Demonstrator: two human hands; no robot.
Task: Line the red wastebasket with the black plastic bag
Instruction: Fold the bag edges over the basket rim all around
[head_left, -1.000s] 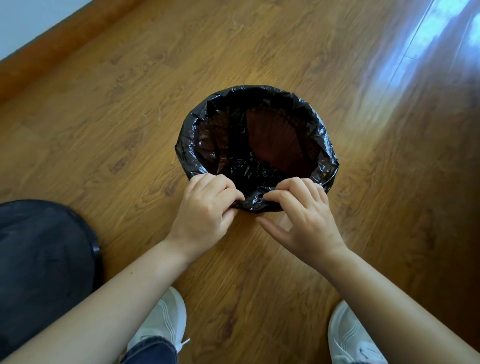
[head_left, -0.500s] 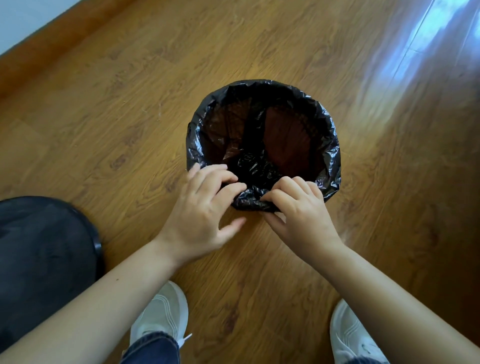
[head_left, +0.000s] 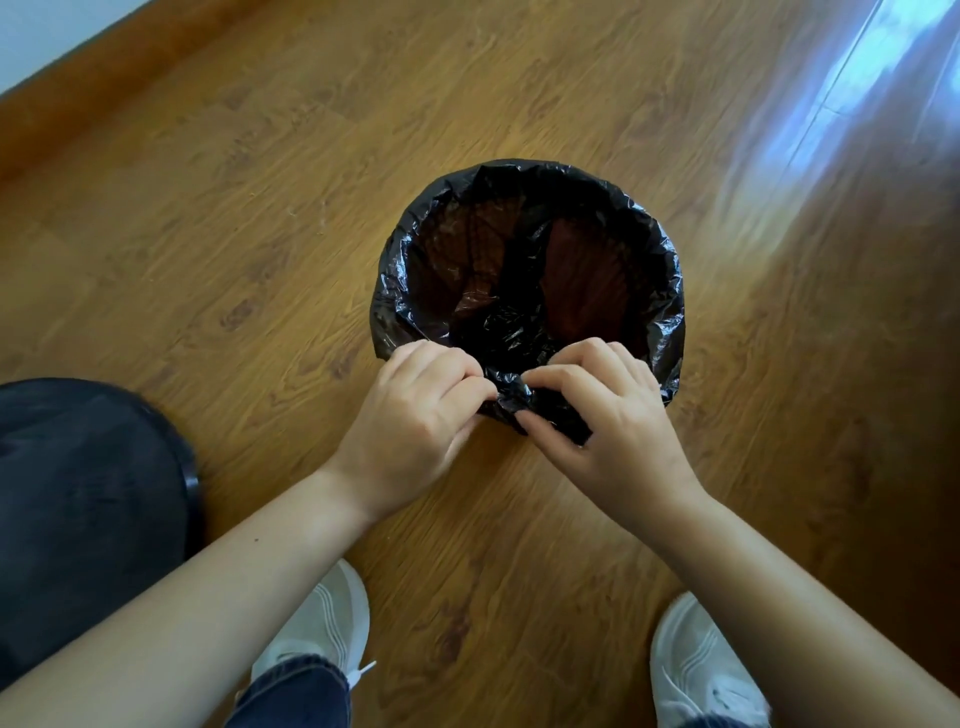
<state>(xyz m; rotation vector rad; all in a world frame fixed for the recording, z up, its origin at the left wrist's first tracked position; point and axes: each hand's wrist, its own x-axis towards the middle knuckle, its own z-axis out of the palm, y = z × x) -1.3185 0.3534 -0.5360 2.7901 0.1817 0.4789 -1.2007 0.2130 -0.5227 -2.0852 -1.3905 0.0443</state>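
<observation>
On the wooden floor (head_left: 218, 218), the red wastebasket (head_left: 582, 280) is already draped with the black plastic bag (head_left: 670, 291). Slack at the near rim is pinched by the left hand (head_left: 415, 415) and right hand (head_left: 613, 410); it should be gathered snugly, without tearing.

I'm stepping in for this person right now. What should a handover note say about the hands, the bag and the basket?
Left hand: pinching the slack of the black bag at the near rim.
Right hand: gripping the same bunch.
Wastebasket: upright on the wood floor, red showing through the liner.
Done: bag inside, edge folded over the rim all round.
Left: probably tighten or tuck that near bunch.
</observation>
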